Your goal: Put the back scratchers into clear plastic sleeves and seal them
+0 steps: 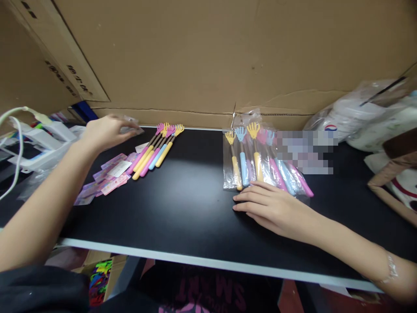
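At the left, my left hand (pixel 109 130) is curled, fingertips closed on a clear plastic bag (pixel 138 129) that is only partly visible. Just right of it lies a row of unwrapped back scratchers (pixel 153 152) with hand-shaped heads and pink, yellow and blue handles. Printed cards (pixel 114 171) are spread beside their handles. My right hand (pixel 273 206) rests palm down on the table, its fingers outstretched and holding nothing. Its fingers lie by the lower ends of several bagged back scratchers (pixel 257 161), which sit side by side in clear sleeves.
A black table (pixel 182 217) has a pale front edge. Cardboard (pixel 195 56) walls its back and left side. A white plastic device with a cable (pixel 45 139) stands at the left. On the right are a bagged cup (pixel 352 115) and a plush-like item (pixel 400 187). Below sits a box of colourful pieces (pixel 100 278).
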A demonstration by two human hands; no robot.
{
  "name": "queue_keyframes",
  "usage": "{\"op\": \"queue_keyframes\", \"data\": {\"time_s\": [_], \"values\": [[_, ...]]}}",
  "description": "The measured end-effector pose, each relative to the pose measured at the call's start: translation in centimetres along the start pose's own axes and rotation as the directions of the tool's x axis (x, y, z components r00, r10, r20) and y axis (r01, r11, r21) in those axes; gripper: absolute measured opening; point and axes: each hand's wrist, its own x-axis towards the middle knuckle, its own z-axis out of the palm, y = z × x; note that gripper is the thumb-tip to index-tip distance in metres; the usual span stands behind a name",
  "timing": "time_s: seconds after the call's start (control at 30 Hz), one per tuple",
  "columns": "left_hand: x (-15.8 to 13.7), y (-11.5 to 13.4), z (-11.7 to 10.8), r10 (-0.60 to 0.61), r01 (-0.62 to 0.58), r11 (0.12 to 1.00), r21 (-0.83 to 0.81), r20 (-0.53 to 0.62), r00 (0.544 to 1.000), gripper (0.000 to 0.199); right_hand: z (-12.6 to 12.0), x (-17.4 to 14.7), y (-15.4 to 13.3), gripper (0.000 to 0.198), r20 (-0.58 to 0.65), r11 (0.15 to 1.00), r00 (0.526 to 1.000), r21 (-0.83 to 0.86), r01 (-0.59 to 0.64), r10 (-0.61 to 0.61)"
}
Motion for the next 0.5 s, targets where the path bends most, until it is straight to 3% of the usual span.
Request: {"op": "queue_keyframes", "data": {"time_s": [0.07, 0.2, 0.33, 0.5], "values": [[-0.2, -2.7, 0.3, -0.090, 0.071, 0.958, 0.278, 0.058, 0.994, 0.037, 0.0, -0.1, 0.0, 0.027, -0.004, 1.000, 1.000, -0.006, 0.001, -0.001], [-1.1, -5.7, 0.9, -0.089, 0.030, 0.920, 0.391, 0.134, 0.987, 0.050, 0.1, -0.2, 0.0, 0.027, -0.007, 1.000, 1.000, -0.021, 0.002, -0.002], [-1.4, -5.7, 0.8, -0.143, -0.002, 0.860, 0.510, 0.244, 0.959, 0.059, 0.1, -0.1, 0.1, 0.030, 0.007, 0.999, 1.000, -0.032, 0.018, -0.018], [-1.4, -4.0, 0.5, -0.132, -0.037, 0.808, 0.588, 0.242, 0.961, 0.057, 0.0, -0.2, 0.1, 0.028, 0.004, 0.999, 1.000, -0.030, 0.019, -0.019]]}}
